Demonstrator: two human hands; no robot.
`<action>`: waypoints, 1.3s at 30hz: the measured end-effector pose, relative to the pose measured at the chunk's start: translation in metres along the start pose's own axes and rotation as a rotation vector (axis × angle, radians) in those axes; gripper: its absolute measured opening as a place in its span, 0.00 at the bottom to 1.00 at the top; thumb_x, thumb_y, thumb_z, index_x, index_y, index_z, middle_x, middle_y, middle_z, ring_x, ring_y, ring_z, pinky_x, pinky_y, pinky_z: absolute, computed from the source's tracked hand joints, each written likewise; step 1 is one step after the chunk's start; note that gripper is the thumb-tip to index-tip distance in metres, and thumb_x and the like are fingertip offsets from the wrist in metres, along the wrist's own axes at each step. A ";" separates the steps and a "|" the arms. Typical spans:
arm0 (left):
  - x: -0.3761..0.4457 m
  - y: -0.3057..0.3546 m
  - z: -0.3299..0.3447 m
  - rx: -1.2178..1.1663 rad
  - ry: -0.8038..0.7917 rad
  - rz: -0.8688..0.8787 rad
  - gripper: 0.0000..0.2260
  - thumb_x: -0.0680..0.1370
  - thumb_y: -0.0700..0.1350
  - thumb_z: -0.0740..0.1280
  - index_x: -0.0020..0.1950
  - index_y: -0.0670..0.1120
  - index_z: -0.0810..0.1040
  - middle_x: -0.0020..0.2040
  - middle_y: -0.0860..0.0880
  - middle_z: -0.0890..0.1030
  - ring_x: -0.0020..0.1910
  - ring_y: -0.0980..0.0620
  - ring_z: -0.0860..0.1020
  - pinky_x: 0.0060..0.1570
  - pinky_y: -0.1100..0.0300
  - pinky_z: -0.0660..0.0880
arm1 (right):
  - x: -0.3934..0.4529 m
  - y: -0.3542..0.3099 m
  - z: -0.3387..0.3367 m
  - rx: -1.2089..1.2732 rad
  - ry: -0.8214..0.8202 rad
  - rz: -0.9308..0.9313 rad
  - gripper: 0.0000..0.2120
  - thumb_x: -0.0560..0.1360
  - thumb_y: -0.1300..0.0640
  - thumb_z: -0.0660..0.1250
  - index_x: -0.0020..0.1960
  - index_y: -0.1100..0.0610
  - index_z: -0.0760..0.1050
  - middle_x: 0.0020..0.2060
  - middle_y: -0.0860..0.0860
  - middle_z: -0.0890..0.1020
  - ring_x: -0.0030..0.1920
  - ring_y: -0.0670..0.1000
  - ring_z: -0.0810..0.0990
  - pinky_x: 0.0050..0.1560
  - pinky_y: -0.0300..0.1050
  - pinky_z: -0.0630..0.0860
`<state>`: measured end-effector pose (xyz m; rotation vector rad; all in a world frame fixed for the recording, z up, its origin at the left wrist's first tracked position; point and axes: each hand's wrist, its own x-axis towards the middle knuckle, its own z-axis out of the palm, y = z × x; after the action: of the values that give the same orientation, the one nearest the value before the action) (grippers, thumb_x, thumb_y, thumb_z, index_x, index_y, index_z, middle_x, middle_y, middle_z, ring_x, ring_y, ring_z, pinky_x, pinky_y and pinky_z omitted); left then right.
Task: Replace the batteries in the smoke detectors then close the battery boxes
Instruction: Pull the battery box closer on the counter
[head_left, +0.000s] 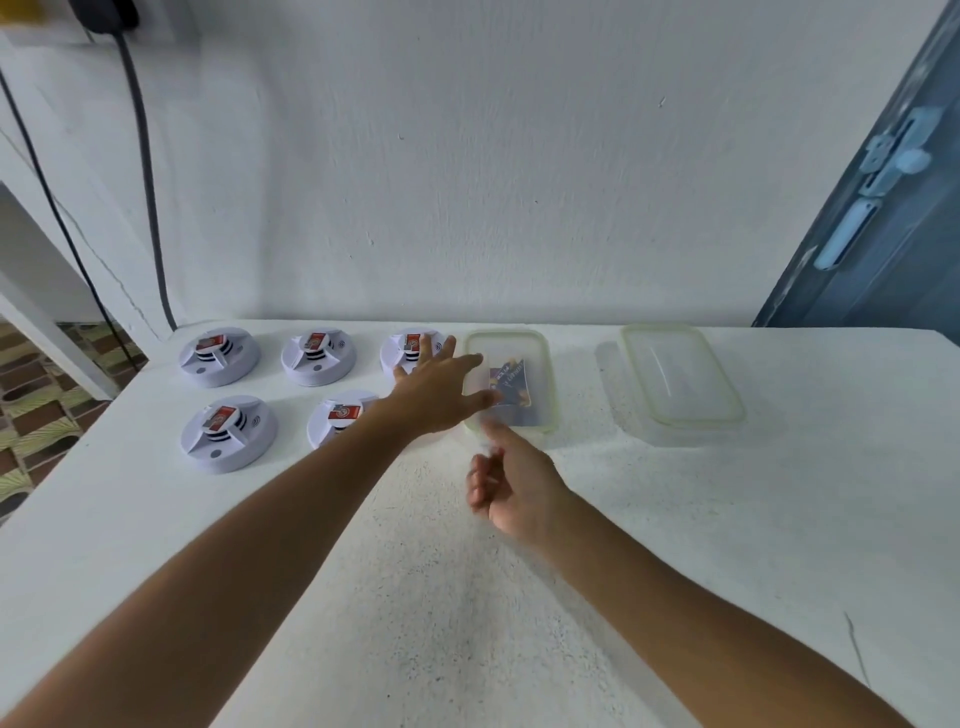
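The left hand (434, 387) reaches far across the desk (415, 597) with its fingers spread straight and apart, its grip holding nothing. It hovers over the gap between the far right smoke detector (402, 347) and the clear box of batteries (540, 358), the fingertips overlapping that box's left rim; whether they touch it cannot be told. The right hand (511, 488) sits nearer, just below the box's near edge, blurred, fingers loosely curled and nothing in its grip.

Inside the box lies a dark pack of batteries (511, 387) with yellow marks, resting flat on the bottom. To the right, well apart, stands a second clear box (680, 379) with a yellowish rim.

Five white round smoke detectors are set out at the left of the desk, each with a red battery showing on top: three in the far row, at the left (219, 354), middle (318, 356) and right, and two in the near row, at the left (227, 431) and at the right (340, 418), the last partly hidden by the left forearm.

A white wall (493, 156) rises behind the desk, with dark cables (148, 182) hanging down it at the left.
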<state>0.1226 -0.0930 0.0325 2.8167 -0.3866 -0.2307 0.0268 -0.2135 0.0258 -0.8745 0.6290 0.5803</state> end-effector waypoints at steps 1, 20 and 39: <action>-0.002 0.001 0.000 -0.001 0.038 0.010 0.30 0.77 0.63 0.61 0.76 0.53 0.63 0.80 0.44 0.50 0.78 0.40 0.41 0.71 0.32 0.49 | -0.007 -0.004 -0.002 -0.226 -0.106 0.046 0.14 0.73 0.50 0.73 0.38 0.58 0.72 0.31 0.53 0.76 0.27 0.48 0.70 0.27 0.37 0.66; -0.065 0.007 0.062 0.094 0.315 0.216 0.29 0.77 0.68 0.36 0.76 0.64 0.56 0.79 0.47 0.36 0.75 0.43 0.30 0.71 0.32 0.37 | 0.059 -0.106 -0.017 -1.947 0.285 -0.724 0.34 0.80 0.37 0.43 0.79 0.55 0.47 0.79 0.50 0.47 0.78 0.58 0.41 0.75 0.62 0.45; -0.013 -0.022 0.010 0.073 0.082 0.015 0.31 0.77 0.67 0.51 0.77 0.55 0.58 0.80 0.48 0.50 0.78 0.45 0.37 0.69 0.27 0.44 | -0.019 -0.051 -0.021 -2.099 0.539 -0.912 0.16 0.79 0.47 0.59 0.53 0.59 0.76 0.52 0.54 0.74 0.51 0.54 0.72 0.45 0.46 0.68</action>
<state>0.1139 -0.0716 0.0177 2.8821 -0.4049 -0.0994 0.0437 -0.2615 0.0553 -3.1044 -0.2636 -0.0992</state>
